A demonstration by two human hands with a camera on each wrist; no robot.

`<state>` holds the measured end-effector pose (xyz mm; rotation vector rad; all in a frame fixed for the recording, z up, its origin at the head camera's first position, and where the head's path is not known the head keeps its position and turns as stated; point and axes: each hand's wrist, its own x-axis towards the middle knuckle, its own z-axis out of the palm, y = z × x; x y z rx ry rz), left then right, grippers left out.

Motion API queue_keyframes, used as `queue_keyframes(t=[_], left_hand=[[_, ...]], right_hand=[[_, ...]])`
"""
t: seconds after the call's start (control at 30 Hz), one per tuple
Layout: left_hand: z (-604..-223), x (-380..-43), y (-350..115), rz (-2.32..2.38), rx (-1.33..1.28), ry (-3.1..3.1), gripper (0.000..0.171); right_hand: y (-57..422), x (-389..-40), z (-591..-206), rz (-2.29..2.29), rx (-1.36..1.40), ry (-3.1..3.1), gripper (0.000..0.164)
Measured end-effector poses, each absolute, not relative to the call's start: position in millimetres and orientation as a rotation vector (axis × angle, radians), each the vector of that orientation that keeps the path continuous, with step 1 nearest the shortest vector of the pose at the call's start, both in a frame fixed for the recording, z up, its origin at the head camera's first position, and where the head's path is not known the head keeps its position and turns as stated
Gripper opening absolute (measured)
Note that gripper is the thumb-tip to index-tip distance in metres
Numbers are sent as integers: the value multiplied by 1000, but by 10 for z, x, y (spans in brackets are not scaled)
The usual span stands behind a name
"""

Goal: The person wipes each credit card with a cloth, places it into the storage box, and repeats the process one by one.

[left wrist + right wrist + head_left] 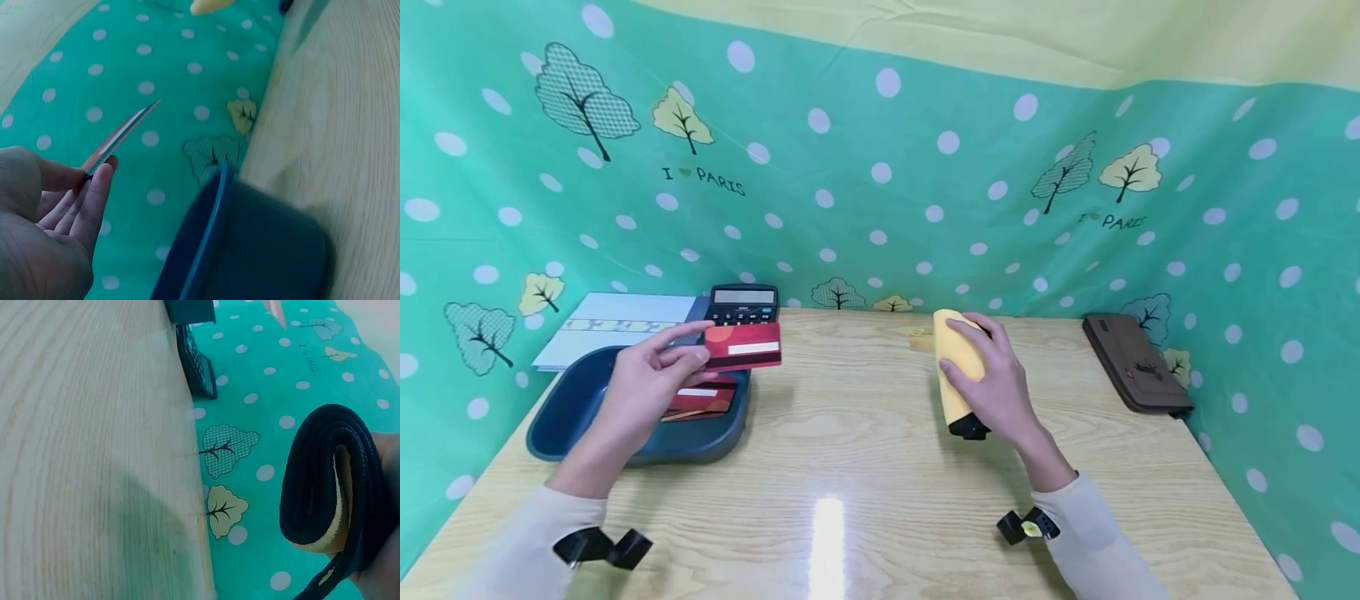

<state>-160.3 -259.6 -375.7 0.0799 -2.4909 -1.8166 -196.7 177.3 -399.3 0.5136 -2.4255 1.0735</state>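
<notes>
My left hand (643,379) pinches a red bank card (741,346) with a dark stripe and a white strip, held above a dark blue basin (730,437). The left wrist view shows this card (122,137) nearly edge-on between thumb and fingers. More red cards (703,400) lie in the basin. On the right, my right hand (996,383) grips a rolled yellow cloth (955,358) with black edging, held over the table. Its coiled dark end (312,481) faces the right wrist camera, with yellow between the layers.
Behind the basin are a black calculator (745,302) and a pale folder (625,321). A brown zip case (1135,367) lies at the table's right edge. A small yellowish item (921,338) is behind the cloth roll. A green dotted curtain (880,200) encloses the wooden table (865,450).
</notes>
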Motion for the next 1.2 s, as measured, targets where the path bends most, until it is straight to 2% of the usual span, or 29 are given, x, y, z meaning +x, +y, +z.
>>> queue_keyframes(t=[0.3, 0.57, 1.2], left_hand=[[-3961, -1597, -3034, -1713, 128, -2602, 61], [-4115, -1667, -3336, -1844, 80, -2700, 60], [-4205, -1833, -3483, -1931, 114, -2718, 55]], right_hand=[[1808, -1976, -3979, 1075, 496, -2422, 55], [1819, -1980, -3954, 1084, 486, -2436, 55], [1870, -2013, -3968, 1099, 470, -2438, 55]])
